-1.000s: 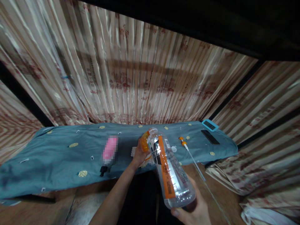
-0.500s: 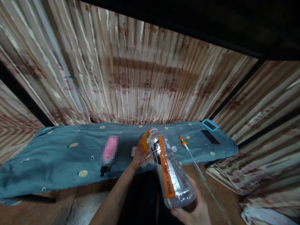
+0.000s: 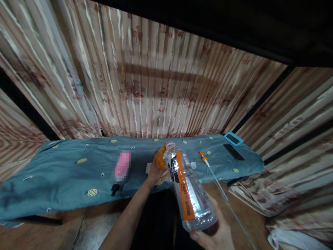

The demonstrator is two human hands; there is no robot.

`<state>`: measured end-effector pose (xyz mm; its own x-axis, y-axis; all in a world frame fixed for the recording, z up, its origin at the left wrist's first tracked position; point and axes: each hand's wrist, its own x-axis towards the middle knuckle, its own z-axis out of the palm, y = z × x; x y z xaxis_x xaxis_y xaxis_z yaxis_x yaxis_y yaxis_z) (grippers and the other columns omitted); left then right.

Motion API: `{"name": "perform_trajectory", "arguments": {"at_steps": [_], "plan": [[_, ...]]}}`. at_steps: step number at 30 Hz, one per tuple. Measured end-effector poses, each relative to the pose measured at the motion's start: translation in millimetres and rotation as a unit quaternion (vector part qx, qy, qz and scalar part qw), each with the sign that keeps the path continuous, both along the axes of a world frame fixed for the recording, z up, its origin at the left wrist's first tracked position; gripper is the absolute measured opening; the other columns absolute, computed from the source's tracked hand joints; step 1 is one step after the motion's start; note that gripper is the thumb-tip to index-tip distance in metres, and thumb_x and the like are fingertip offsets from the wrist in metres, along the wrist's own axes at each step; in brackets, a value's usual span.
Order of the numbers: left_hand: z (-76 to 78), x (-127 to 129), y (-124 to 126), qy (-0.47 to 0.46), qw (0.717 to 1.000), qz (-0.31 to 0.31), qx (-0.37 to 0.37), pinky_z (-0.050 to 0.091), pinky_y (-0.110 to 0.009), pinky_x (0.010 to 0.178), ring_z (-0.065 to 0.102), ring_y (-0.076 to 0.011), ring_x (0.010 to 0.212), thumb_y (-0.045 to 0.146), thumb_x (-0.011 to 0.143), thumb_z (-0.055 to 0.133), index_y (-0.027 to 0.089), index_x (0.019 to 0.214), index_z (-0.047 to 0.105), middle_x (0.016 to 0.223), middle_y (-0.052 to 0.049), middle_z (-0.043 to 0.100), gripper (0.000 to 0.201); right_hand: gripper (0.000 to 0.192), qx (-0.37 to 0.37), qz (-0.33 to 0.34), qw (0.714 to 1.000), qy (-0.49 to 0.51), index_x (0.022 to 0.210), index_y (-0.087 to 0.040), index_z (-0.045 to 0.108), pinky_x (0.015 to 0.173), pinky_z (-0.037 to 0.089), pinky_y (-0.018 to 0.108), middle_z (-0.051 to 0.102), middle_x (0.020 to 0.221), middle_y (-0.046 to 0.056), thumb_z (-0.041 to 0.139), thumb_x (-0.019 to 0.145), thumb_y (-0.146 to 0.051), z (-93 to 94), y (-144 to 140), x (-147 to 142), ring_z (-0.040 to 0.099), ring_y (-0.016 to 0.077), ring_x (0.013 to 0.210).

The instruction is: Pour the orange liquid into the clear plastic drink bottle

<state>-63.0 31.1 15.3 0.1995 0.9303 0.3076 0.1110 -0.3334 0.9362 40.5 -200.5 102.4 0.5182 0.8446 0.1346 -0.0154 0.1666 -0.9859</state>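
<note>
Almost unchanged from the earlier frames: both hands and bottle held in the same pose, only the curtain (image 3: 145,86) pattern shifted slightly with the head. Right hand (image 3: 217,236) wrapped around the base of a clear plastic bottle (image 3: 188,189) with an orange label strip, tilted so its open neck points away and up. Left hand (image 3: 155,170) closed on an orange object (image 3: 161,152) just behind the bottle's neck, touching or nearly touching it; exact contact not discernible. Behind, on a teal cloth (image 3: 65,173): pink blurred item (image 3: 122,165), small white cap (image 3: 193,165), orange-tipped thin rod (image 3: 212,173) reaching past the cloth edge, black flat device (image 3: 233,152), and light-blue-framed device (image 3: 233,138) at the far right corner.
</note>
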Motion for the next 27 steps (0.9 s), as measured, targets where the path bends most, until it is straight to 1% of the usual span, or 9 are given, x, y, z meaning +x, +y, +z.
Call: {"name": "perform_trajectory", "arguments": {"at_steps": [5, 8, 10, 13, 16, 22, 27], "plan": [[1.8, 0.4, -1.0, -0.002, 1.000, -0.002, -0.008, 0.052, -0.033, 0.079, 0.061, -0.0175, 0.085, 0.009, 0.066, 0.064, 0.018, 0.107, 0.046, 0.098, -0.003, 0.062, 0.046, 0.080, -0.007, 0.050, 0.999, -0.013, 0.122, -0.030, 0.056, 0.086, 0.052, 0.016, 0.074, 0.112, -0.003, 0.091, 0.050, -0.035, -5.6, -0.9, 6.6, 0.070, 0.0178, 0.102], [1.6, -0.1, -0.6, 0.006, 1.000, -0.001, -0.008, 0.051, -0.034, 0.081, 0.062, -0.0178, 0.087, 0.008, 0.066, 0.062, 0.018, 0.107, 0.047, 0.100, -0.004, 0.062, 0.045, 0.083, -0.006, 0.018, 1.000, -0.005, 0.122, -0.026, 0.056, 0.084, 0.053, 0.017, 0.074, 0.111, 0.001, 0.091, 0.048, -0.040, -6.2, -1.3, 5.2, 0.070, 0.0198, 0.100], [1.4, -0.6, -0.3, 0.010, 1.000, -0.002, -0.006, 0.051, -0.035, 0.083, 0.061, -0.0186, 0.089, 0.010, 0.066, 0.064, 0.018, 0.109, 0.046, 0.101, -0.004, 0.061, 0.047, 0.084, -0.010, 0.001, 1.000, 0.000, 0.121, -0.025, 0.056, 0.085, 0.052, 0.017, 0.073, 0.111, 0.001, 0.091, 0.046, -0.043, -4.9, -1.4, 2.8, 0.069, 0.0201, 0.102], [1.9, -1.0, -0.2, 0.008, 1.000, 0.000, -0.004, 0.051, -0.036, 0.085, 0.061, -0.0195, 0.091, 0.010, 0.065, 0.065, 0.019, 0.109, 0.046, 0.101, -0.004, 0.061, 0.049, 0.083, -0.019, 0.000, 1.000, -0.014, 0.121, -0.026, 0.056, 0.085, 0.052, 0.019, 0.073, 0.111, 0.001, 0.090, 0.047, -0.045, -1.9, -1.3, 0.4, 0.069, 0.0211, 0.102], [2.2, -0.7, -0.5, 0.009, 1.000, 0.005, -0.008, 0.051, -0.035, 0.082, 0.062, -0.0191, 0.088, 0.010, 0.065, 0.064, 0.019, 0.107, 0.048, 0.099, -0.003, 0.061, 0.046, 0.083, -0.018, -0.006, 0.999, -0.026, 0.120, -0.025, 0.056, 0.083, 0.053, 0.020, 0.074, 0.109, 0.001, 0.089, 0.048, -0.046, 0.2, -0.9, -0.2, 0.070, 0.0217, 0.100], [-0.3, -0.5, 0.9, 0.007, 1.000, 0.001, 0.006, 0.050, -0.035, 0.084, 0.061, -0.0191, 0.089, 0.011, 0.066, 0.062, 0.017, 0.108, 0.049, 0.103, -0.005, 0.061, 0.044, 0.078, -0.008, 0.002, 1.000, 0.010, 0.118, -0.030, 0.060, 0.083, 0.050, 0.013, 0.075, 0.105, -0.005, 0.091, 0.047, -0.042, 1.4, 0.4, -2.5, 0.070, 0.0160, 0.097], [-0.1, -0.4, 0.2, 0.005, 1.000, 0.001, -0.001, 0.050, -0.035, 0.083, 0.061, -0.0185, 0.087, 0.011, 0.066, 0.063, 0.018, 0.105, 0.049, 0.101, -0.004, 0.061, 0.043, 0.079, -0.005, -0.009, 1.000, 0.004, 0.118, -0.027, 0.060, 0.082, 0.051, 0.014, 0.075, 0.105, -0.003, 0.091, 0.046, -0.040, 0.6, 0.2, -2.7, 0.071, 0.0169, 0.095]]}}
